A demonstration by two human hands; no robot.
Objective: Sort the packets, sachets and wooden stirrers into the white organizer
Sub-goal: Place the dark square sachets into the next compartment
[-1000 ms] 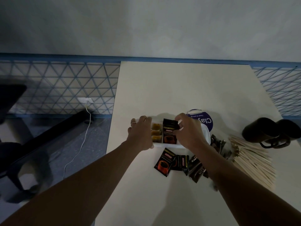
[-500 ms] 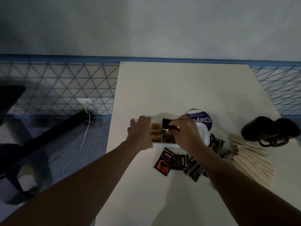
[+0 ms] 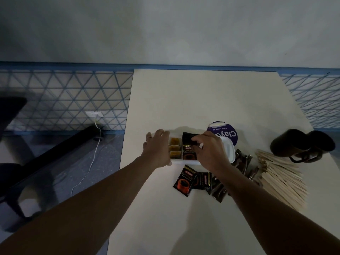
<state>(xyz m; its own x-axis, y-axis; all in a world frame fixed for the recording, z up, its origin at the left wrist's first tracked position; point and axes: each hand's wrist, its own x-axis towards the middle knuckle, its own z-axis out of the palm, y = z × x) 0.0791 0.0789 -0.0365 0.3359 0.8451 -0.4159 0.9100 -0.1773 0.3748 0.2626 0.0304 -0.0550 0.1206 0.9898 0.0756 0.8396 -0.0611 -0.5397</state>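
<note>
Lower than before, the black packet (image 3: 188, 142) stands in the middle compartment of the white organizer (image 3: 230, 152), pinched by the fingers (image 3: 196, 142) of the right hand (image 3: 209, 151). The left hand (image 3: 158, 150) grips the organizer's end. Seat it flush, upright.

A pale table (image 3: 202, 100) stands with its far edge against the wall. On its near half sits the white organizer (image 3: 230, 153), with loose black coffee packets (image 3: 184, 182) scattered just in front and to its right. Further right lies a heap of wooden stirrers (image 3: 281, 179) (roughly parallel, fanned). A purple-labelled tub (image 3: 228, 134) sits behind the organizer, and two dark mugs (image 3: 287, 142) sit beside the stirrers.
</note>
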